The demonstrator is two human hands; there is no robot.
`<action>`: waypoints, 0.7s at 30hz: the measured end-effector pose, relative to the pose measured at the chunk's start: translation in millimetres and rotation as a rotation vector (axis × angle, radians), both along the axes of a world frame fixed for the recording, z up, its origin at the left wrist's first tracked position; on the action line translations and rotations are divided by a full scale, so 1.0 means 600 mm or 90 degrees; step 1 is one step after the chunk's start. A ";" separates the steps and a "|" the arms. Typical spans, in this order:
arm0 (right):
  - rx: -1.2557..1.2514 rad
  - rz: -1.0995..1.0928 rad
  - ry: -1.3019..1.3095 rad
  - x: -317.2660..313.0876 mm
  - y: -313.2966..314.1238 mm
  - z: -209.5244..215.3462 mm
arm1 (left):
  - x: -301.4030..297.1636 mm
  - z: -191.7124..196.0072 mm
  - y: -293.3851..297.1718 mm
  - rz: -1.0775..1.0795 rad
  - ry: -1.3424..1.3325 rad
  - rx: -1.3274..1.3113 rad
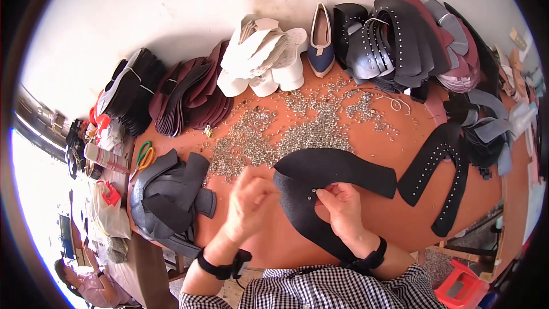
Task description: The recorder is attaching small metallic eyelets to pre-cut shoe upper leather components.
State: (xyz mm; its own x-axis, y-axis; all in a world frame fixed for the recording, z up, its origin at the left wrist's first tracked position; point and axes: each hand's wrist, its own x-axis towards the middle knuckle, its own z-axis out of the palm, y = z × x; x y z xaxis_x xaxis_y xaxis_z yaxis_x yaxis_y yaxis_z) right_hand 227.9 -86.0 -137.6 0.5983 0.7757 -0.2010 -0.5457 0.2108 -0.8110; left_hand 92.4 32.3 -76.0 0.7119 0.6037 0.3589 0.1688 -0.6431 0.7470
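In my right hand (341, 209) I grip the inner edge of a black curved shoe upper piece (303, 194) between thumb and fingers. Two small round metal studs show on the piece, near my thumb. To the left of it, my left hand (250, 203) hovers, slightly blurred, its fingers curled together; whatever is between them is too small to tell. Just beyond both hands, loose metal studs (314, 131) lie scattered in heaps on the orange-brown table (394, 234). At the right rests a black upper piece with rows of studs (440, 163).
Stacked black pieces (171, 194) and scissors (146, 157) are on the left. Along the back stand maroon bundles (194, 94), white moulded parts (263, 57), a blue shoe (321, 46) and studded black pieces (394, 46). A person (94, 283) sits lower left; a red stool (462, 286) is lower right.
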 end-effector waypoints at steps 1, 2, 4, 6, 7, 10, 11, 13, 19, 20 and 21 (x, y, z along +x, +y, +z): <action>-0.010 0.009 -0.016 0.001 -0.004 0.000 | 0.015 0.000 -0.013 -0.042 -0.013 0.045; -0.021 0.019 -0.031 0.000 -0.005 0.000 | 0.028 -0.001 -0.021 -0.084 -0.026 0.091; -0.015 0.019 -0.034 -0.002 -0.005 0.003 | 0.051 -0.015 -0.033 -0.090 -0.038 0.113; -0.008 0.018 -0.034 -0.003 -0.005 0.005 | 0.062 -0.027 -0.032 -0.097 -0.048 0.137; -0.015 0.022 -0.046 -0.004 -0.007 0.006 | 0.065 -0.032 -0.030 -0.099 -0.043 0.160; -0.014 0.035 -0.065 -0.003 -0.010 0.010 | 0.069 -0.039 -0.028 -0.096 -0.032 0.179; -0.007 0.047 -0.073 -0.002 -0.011 0.011 | 0.070 -0.040 -0.029 -0.094 -0.032 0.172; 0.003 0.048 -0.052 -0.002 -0.010 0.015 | 0.072 -0.040 -0.029 -0.094 -0.031 0.164; 0.022 0.055 -0.074 -0.001 -0.011 0.009 | 0.076 -0.042 -0.030 -0.070 -0.047 0.167; 0.017 0.048 -0.101 -0.001 -0.010 0.009 | 0.077 -0.041 -0.030 -0.064 -0.039 0.154; 0.017 0.048 -0.102 -0.002 -0.011 0.009 | 0.077 -0.041 -0.030 -0.058 -0.031 0.142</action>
State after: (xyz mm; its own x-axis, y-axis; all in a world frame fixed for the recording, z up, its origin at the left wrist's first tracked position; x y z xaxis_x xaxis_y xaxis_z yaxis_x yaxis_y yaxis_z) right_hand 226.7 -92.4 -132.5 0.5612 0.8231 -0.0866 -0.4249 0.1968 -0.8836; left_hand 138.5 14.0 -100.4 0.7386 0.4395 0.5112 0.0695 -0.8039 0.5907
